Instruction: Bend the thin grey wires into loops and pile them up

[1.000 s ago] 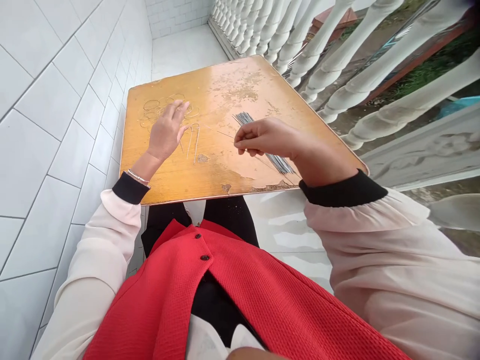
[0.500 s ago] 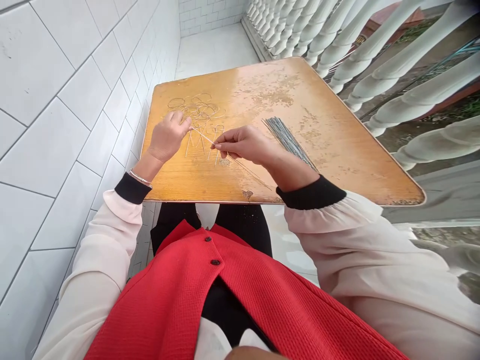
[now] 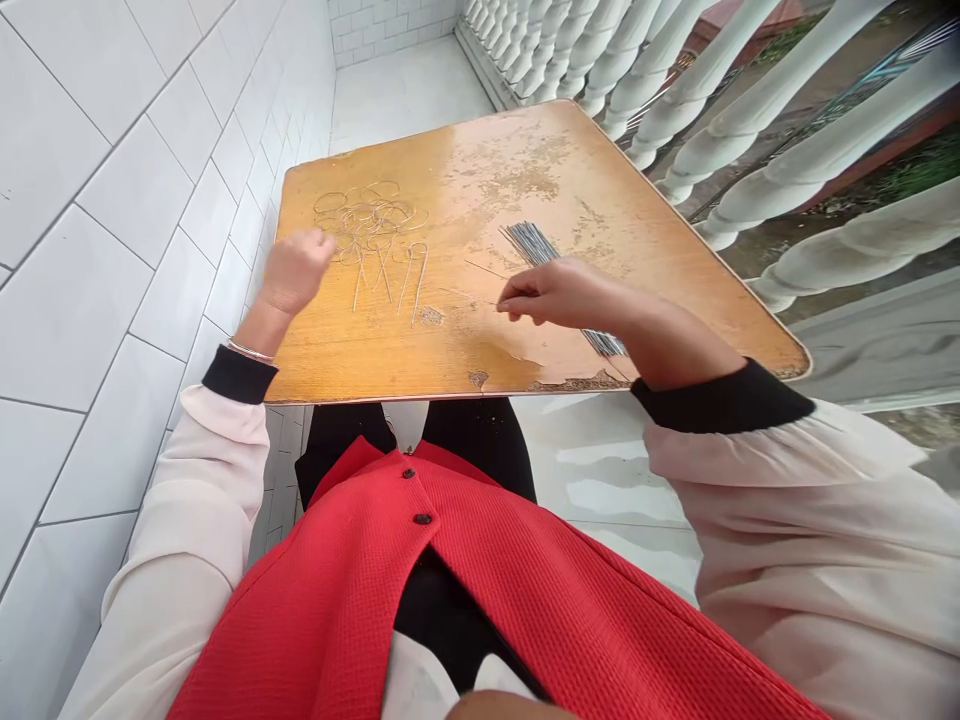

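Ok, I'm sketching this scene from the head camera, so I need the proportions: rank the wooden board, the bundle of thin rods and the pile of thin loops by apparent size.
1. Wooden board
2. Pile of thin loops and bundle of thin rods: these look about alike, and the right hand hides part of the bundle, so I can't rank them.

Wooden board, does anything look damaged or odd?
Yes: the wooden board has lost its finish, with flaking patches at the far centre and chipped, peeling spots along the near edge.
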A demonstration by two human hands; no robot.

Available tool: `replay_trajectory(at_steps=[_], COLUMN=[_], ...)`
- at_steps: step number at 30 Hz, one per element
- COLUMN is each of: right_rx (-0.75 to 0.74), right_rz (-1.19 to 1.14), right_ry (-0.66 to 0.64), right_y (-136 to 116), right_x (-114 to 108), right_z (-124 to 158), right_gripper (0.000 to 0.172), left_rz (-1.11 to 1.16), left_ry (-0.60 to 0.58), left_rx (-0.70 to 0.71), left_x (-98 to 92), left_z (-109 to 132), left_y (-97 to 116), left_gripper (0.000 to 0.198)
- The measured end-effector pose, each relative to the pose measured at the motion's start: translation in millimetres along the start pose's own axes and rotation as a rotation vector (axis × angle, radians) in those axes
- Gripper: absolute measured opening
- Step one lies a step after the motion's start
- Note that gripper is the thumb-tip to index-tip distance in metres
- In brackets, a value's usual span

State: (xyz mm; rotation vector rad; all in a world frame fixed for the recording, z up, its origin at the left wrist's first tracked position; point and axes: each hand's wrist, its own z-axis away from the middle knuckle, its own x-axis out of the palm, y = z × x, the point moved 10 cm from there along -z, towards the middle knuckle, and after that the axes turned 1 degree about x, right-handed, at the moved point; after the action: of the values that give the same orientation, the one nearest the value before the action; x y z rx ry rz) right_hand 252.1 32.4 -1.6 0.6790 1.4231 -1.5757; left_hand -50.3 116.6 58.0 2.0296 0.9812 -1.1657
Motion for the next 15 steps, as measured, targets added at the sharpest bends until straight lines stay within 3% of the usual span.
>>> replay_trajectory(at_steps=[3,6,8,10,13,15], right_rx=[0.128,0.220,0.235,0.190,0.020,-0.173], right_rz=[0.087,0.237,0.350,0.393,0.271,0.217], right_ry=[0.068,0.102,0.164,0.338,0.705,0.814], right_y=[36,51,46,24,-25,-62], right_x=[-8,-9,-13,-28,-57,-62], right_z=[5,5,5,12,37,48], right_gripper=[0.018,0.017,0.015,0.022,0.032,0.031], left_rz=[0.018,0.086,0.036,0.009,0.128,0.119], left_ry=[0.109,0.148,0.104,0.066,0.080,0.103], left_rx=[-0.095,-0.108,-0.115,-0.138,-0.094,-0.016], left_x=[-29.0,-37.8,-29.7,-19.1,-10.5,-10.8], left_z=[3,8,10,12,12,12], left_y=[-43,-55,-44,-26,9,33], left_gripper=[0.042,0.048,0.046,0.040,0.031,0.026])
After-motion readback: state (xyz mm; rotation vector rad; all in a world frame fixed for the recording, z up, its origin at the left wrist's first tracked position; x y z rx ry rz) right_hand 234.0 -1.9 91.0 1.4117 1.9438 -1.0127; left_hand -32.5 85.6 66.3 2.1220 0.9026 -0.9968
